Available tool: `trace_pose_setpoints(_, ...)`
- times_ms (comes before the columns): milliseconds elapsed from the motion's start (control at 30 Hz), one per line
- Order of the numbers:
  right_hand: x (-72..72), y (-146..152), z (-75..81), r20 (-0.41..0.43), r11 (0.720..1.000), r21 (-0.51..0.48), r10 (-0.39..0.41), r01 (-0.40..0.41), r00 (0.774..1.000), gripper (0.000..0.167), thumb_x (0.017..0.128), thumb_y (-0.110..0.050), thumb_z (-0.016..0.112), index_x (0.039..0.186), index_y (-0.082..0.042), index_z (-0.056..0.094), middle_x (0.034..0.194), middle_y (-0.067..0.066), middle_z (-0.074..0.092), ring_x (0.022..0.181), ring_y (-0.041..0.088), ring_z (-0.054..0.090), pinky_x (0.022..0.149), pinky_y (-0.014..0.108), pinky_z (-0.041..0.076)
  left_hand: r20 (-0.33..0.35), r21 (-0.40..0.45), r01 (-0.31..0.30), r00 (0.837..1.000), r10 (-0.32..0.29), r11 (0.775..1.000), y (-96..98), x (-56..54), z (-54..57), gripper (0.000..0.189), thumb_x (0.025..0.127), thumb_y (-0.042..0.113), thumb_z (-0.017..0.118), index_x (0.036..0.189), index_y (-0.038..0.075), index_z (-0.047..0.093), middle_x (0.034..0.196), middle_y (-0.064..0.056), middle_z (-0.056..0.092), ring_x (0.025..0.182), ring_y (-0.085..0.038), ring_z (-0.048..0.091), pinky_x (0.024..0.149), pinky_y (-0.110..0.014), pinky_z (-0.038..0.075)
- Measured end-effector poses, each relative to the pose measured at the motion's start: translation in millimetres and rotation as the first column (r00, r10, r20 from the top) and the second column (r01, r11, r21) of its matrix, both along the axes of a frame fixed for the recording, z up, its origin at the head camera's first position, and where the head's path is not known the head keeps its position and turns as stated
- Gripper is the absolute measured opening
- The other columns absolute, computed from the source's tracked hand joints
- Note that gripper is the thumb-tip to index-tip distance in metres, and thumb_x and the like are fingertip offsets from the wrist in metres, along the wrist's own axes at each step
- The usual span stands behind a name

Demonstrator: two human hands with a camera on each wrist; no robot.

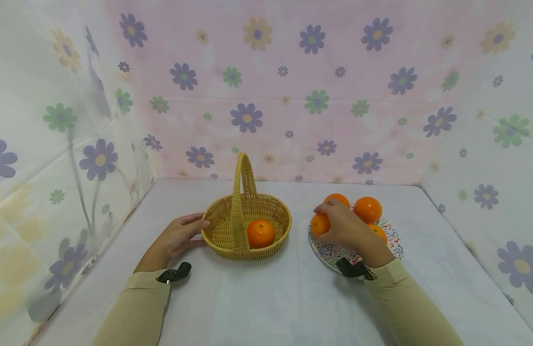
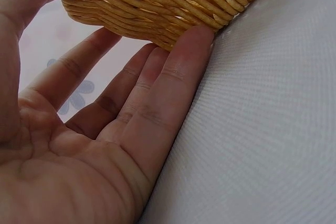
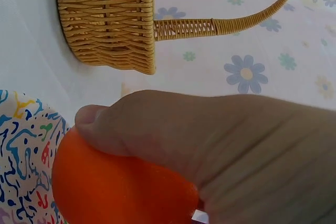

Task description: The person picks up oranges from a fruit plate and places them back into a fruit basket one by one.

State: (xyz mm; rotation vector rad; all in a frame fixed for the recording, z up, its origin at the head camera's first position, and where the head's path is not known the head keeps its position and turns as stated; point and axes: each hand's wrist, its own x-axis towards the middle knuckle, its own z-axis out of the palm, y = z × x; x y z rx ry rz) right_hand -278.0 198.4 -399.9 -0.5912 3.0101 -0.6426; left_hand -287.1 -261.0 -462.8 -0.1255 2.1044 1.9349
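Note:
My left hand (image 1: 182, 236) is at the left end of a yellow wicker basket (image 1: 218, 250) with a tall arched handle. Its long fingers (image 2: 163, 87) reach fairly straight to the low outer side of the wicker, and the thumb is up by the rim. One orange (image 1: 261, 234) lies inside the basket, right of the handle. Over a round patterned plate (image 1: 327, 253), my right hand (image 1: 341, 226) grips an orange (image 1: 320, 224); the thumb (image 3: 113, 124) presses on its skin in the right wrist view. Three other oranges (image 1: 367, 210) are around that hand, one partly hidden behind it.
A white cloth (image 1: 266, 298) covers the table under basket and plate. Flower-printed fabric walls (image 1: 288, 105) enclose the back and both sides. A dark strap device sits on each wrist, the left one (image 1: 175, 274) close above the cloth.

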Motion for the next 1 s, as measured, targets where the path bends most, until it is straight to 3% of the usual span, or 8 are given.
trace_pose_setpoints(433, -2.7, -2, 4.4, -0.123, 0.998, -0.039, 0.042, -0.047, 0.992, 0.062, 0.076, -0.032, 0.091, 0.130, -0.014, 0.068, 0.128, 0.005, 0.059, 0.109, 0.026, 0.060, 0.094, 0.046, 0.060, 0.004, -0.015, -0.003, 1.000, 0.003, 1.000, -1.3, 3.3, -3.0, 0.074, 0.095, 0.035, 0.076, 0.156, 0.009, 0.044, 0.160, -0.015, 0.045, 0.138, -0.030, 0.053, 0.097, -0.046, 0.061)
trace_pose_setpoints(1000, -7.8, -25, 27.6, -0.156, 0.994, -0.095, 0.046, -0.061, 0.987, 0.062, 0.078, -0.034, 0.091, 0.131, -0.016, 0.065, 0.128, 0.004, 0.059, 0.108, 0.026, 0.061, 0.093, 0.048, 0.060, 0.013, 0.003, 0.003, 1.000, -0.003, 1.000, -1.6, -2.0, -0.4, 0.075, 0.095, 0.035, 0.077, 0.157, 0.010, 0.044, 0.159, -0.015, 0.045, 0.134, -0.026, 0.057, 0.098, -0.046, 0.061)
